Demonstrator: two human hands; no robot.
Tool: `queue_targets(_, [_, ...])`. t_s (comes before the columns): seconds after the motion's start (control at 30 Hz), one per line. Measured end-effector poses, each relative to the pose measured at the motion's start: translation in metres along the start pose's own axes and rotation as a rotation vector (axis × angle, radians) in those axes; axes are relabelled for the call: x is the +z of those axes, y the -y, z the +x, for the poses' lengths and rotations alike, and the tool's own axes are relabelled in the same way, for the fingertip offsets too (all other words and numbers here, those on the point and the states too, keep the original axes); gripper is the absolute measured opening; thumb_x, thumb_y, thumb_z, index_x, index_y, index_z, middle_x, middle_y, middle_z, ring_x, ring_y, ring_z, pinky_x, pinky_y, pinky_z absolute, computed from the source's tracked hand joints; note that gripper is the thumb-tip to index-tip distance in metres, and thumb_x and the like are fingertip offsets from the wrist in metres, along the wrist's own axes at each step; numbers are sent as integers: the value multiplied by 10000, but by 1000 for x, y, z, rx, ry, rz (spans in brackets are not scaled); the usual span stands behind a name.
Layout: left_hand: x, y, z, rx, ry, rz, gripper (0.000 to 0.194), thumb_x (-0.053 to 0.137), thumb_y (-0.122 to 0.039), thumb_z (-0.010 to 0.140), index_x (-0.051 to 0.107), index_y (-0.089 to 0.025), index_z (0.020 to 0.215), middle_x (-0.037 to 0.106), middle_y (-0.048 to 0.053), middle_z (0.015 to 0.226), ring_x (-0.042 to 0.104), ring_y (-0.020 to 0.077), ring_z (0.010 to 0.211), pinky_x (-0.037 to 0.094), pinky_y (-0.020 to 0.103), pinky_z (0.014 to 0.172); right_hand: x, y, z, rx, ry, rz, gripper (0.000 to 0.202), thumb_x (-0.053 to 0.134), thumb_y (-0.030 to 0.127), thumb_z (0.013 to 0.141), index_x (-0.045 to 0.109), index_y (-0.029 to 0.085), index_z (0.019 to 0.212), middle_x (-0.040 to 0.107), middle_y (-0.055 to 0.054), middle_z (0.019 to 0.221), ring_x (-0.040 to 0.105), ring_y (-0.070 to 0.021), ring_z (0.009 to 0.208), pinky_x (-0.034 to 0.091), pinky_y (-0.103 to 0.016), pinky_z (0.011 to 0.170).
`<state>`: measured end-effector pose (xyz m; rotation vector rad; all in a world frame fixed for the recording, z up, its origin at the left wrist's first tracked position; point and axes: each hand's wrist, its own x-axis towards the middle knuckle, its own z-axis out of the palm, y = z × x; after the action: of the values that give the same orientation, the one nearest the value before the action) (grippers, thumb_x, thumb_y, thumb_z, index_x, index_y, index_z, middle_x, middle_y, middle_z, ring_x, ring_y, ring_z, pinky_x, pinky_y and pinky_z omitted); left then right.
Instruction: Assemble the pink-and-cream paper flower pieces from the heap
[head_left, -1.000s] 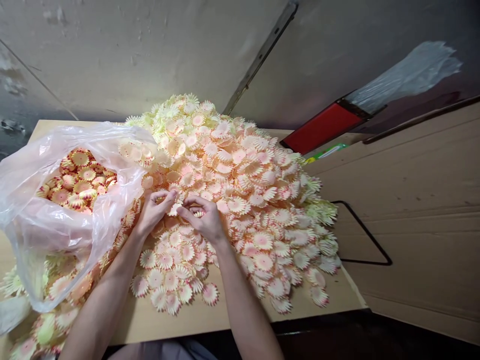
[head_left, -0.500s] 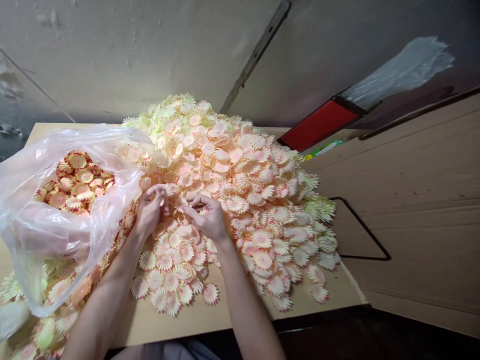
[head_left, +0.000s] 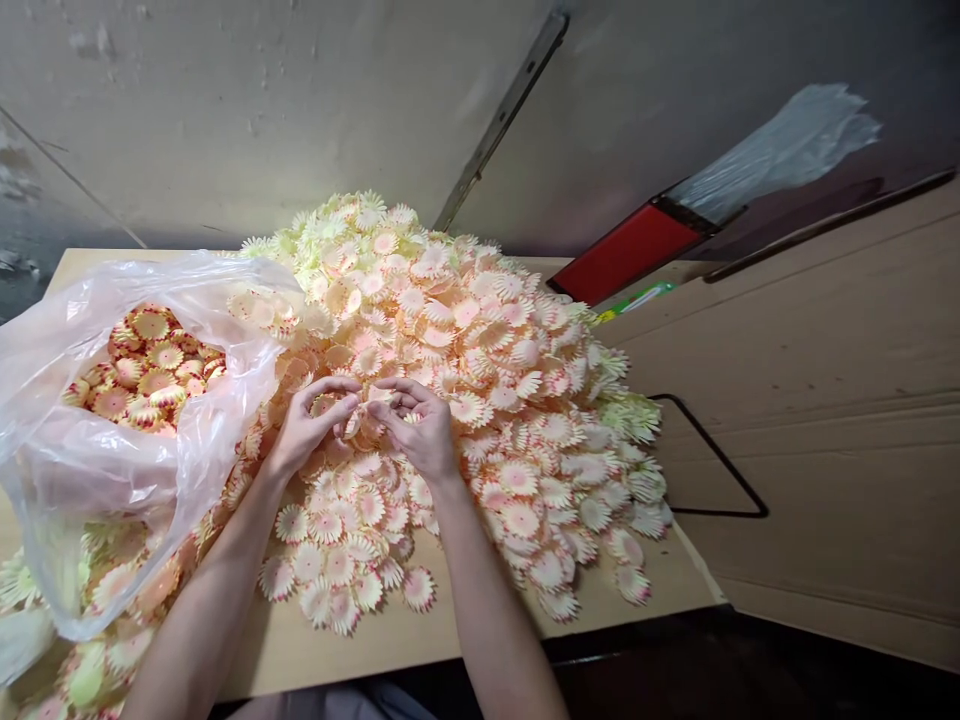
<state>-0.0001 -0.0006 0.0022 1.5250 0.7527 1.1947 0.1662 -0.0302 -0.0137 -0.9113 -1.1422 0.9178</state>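
A large heap of pale pink and cream artificial flower petal pieces (head_left: 517,400), with fringed, red-tipped edges, covers much of the table. Low over its front part, my left hand (head_left: 311,425) and my right hand (head_left: 420,425) are close together. Both hands have thumb and fingers pinched. Between my right fingertips is a flower petal piece (head_left: 381,397). My left fingertips close at its left side on a similar pale petal piece, partly hidden by the fingers. To the left, an open clear plastic bag (head_left: 217,440) holds cupped, red-edged flower pieces (head_left: 154,370).
The wooden tabletop (head_left: 367,655) ends near my body. Loose petal pieces (head_left: 112,650) lie under and before the bag. A cardboard sheet (head_left: 825,420) stands at the right, and a red box (head_left: 630,250) with clear plastic bags leans by the wall.
My left hand has moved slightly right, nearer my right hand, and its thumb now points toward the right fingertips. The view has shifted a little.
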Motion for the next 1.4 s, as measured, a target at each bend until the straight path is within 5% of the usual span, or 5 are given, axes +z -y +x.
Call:
queue_targets(0.2, [3, -11, 0, 82, 64, 178, 240, 804, -388, 748, 750, -158, 791, 745, 66, 886, 666, 203, 898, 487, 322, 908, 3, 6, -3, 40, 84, 29, 484, 775, 536, 749, 568, 251, 1081, 540, 85, 547, 430, -97, 420, 339, -216, 420])
queue_targets(0.37, [-1, -1, 0, 21, -107, 102, 261, 714, -437, 833, 703, -177, 862, 707, 21, 871, 563, 98, 581, 464, 244, 613, 0, 6, -3, 45, 83, 61, 495, 742, 596, 767, 559, 250, 1070, 484, 96, 506, 340, -81, 374, 268, -210, 373])
queue_targets(0.6, [-3, -3, 0, 105, -120, 197, 431, 747, -388, 812, 687, -233, 1209, 701, 83, 1215, 649, 237, 1082, 516, 324, 892, 1, 2, 0, -74, 39, 124, 430, 582, 612, 892, 570, 271, 1154, 620, -52, 1115, 409, -41, 419, 299, -241, 375])
queue_targets(1.1, [2, 0, 0, -9, -24, -14, 365, 747, -409, 816, 759, -155, 1077, 764, 108, 1046, 709, 204, 911, 561, 313, 847, 3, -2, 5, -57, -81, 245, 409, 740, 312, 743, 440, 278, 1019, 644, 1, 935, 673, -169, 876, 557, -361, 897])
queue_targets(1.4, [-5, -2, -1, -26, -60, -5, 387, 840, -382, 716, 785, -186, 1045, 769, 99, 1060, 699, 240, 986, 555, 292, 802, 4, -1, 0, -61, -81, 78, 285, 805, 453, 723, 686, 202, 784, 675, -28, 786, 647, -172, 660, 548, -302, 572])
